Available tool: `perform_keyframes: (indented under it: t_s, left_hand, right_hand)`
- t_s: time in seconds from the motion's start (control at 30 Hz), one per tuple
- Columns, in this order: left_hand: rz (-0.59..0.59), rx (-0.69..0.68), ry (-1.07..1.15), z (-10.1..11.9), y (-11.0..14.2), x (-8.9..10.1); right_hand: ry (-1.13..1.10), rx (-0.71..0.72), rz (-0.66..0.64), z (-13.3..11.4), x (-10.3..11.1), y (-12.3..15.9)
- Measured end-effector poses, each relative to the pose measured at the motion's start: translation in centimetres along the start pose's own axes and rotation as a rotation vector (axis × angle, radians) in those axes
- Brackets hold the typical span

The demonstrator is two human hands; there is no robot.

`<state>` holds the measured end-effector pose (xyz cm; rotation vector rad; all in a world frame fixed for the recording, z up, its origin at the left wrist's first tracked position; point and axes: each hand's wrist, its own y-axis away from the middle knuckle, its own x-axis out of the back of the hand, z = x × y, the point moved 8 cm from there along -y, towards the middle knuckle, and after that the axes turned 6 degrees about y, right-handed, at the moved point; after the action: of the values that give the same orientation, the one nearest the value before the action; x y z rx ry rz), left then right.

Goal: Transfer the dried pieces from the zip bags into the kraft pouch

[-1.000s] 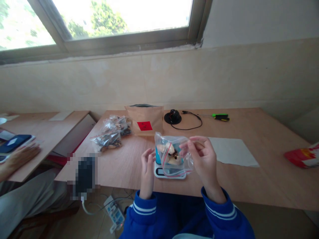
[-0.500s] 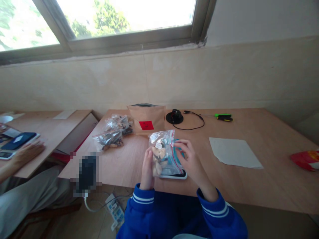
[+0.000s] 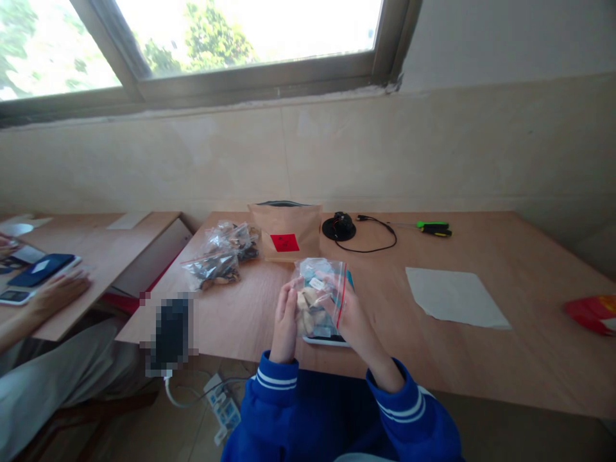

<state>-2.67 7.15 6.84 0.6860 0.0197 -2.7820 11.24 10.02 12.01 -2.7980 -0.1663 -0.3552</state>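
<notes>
A zip bag [image 3: 318, 279] of pale chunks [image 3: 305, 311] is now being clasped between the left grip [image 3: 285, 324] and right grip [image 3: 349, 314], closed just over a scale [image 3: 326, 342] on the table [image 3: 481, 378].

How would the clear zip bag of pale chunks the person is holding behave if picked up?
The clear plastic zip bag with a red stripe is probably floppy: its film creases against the left hand. Its pale lumpy chunks look loose, so weight may shift.
</notes>
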Motion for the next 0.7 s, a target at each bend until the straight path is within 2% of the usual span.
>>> perform_keyframes:
  t_s: [0.17,0.23,0.37,0.5,0.57,0.7]
  left_hand:
    - [0.025,-0.042,-0.047,0.4,-0.9,0.3]
    - [0.043,-0.066,-0.11,1.0,-1.3,0.5]
    - [0.089,-0.111,-0.319,3.1,-1.8,0.4]
    - [0.107,-0.058,-0.438,5.4,-1.2,-0.3]
    - [0.078,-0.031,-0.414,6.3,-0.5,-0.9]
    - [-0.02,0.02,-0.286,7.1,1.0,-2.0]
  right_hand:
    - [-0.318,-0.196,-0.063,1.8,-1.7,0.4]
    - [-0.484,-0.27,-0.048,2.2,-2.5,0.6]
    - [-0.84,-0.424,-0.028,3.2,-4.4,0.9]
    - [-1.125,-0.604,-0.08,3.6,-6.4,1.2]
    - [-1.188,-0.621,-0.088,3.1,-6.7,1.0]
    - [-1.206,-0.535,-0.088,1.3,-6.4,0.4]
